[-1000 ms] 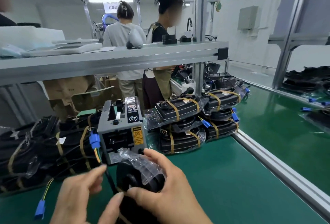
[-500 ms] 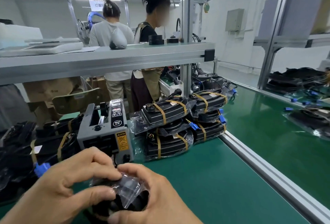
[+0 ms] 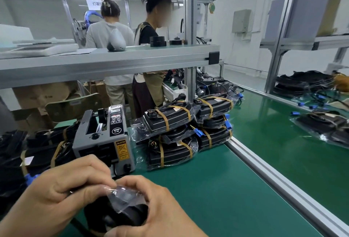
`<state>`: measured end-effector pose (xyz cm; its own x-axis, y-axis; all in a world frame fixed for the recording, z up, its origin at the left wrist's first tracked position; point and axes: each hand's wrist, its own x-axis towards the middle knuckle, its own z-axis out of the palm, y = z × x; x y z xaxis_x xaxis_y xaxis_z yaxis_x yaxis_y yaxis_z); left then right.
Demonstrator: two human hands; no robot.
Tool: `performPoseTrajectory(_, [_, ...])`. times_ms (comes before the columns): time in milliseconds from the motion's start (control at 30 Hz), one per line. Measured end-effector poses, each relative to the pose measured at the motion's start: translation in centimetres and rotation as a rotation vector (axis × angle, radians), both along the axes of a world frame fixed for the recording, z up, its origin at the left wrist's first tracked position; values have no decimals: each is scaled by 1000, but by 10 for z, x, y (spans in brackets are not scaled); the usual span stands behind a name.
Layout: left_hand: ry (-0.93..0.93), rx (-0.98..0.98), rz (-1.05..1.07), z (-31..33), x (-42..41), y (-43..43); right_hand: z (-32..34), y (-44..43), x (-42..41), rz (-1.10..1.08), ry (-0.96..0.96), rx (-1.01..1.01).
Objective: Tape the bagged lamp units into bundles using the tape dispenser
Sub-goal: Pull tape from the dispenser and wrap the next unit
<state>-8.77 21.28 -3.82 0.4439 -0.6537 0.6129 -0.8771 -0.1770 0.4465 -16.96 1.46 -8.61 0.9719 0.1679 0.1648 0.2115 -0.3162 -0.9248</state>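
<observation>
Left hand (image 3: 56, 197) has closed in beside right hand (image 3: 160, 208); both hands pinch the bagged lamp unit (image 3: 122, 206), flap folded down. Tape dispenser (image 3: 105, 138) likely next.

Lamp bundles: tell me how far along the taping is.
Done: taped bundles stacked right of the tape dispenser, more at its left. In hand: left hand and right hand grip a bagged lamp unit, pinching its plastic. Left: that unit shows no tape yet, and neither hand holds a strip.

Black bagged lamp unit (image 3: 130, 211) is before grey tape dispenser (image 3: 103, 143), taped bundles (image 3: 170, 118) beside.
</observation>
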Motion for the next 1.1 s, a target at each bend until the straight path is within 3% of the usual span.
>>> performPoseTrajectory(133, [82, -112, 18, 2, -3, -8, 1, 4, -3, 50, -39, -43])
performPoseTrajectory(533, [205, -157, -14, 13, -16, -9, 7, -1, -7, 60, -86, 10])
performPoseTrajectory(633, [156, -210, 91, 10, -17, -10, 8, -9, -9, -22, -79, -4])
performPoseTrajectory(767, [223, -517, 489, 8, -4, 7, 3, -20, -10, -234, -38, 123])
performPoseTrajectory(833, [376, -631, 677, 0, 11, 13, -5, -20, -10, -398, 0, 224])
performPoseTrajectory(1000, [1157, -765, 754, -43, 50, -10, -13, -2, -7, -629, -3, 358])
performPoseTrajectory(1100, [1362, -773, 771, -58, 66, -20, -14, 4, -6, -642, -8, 381])
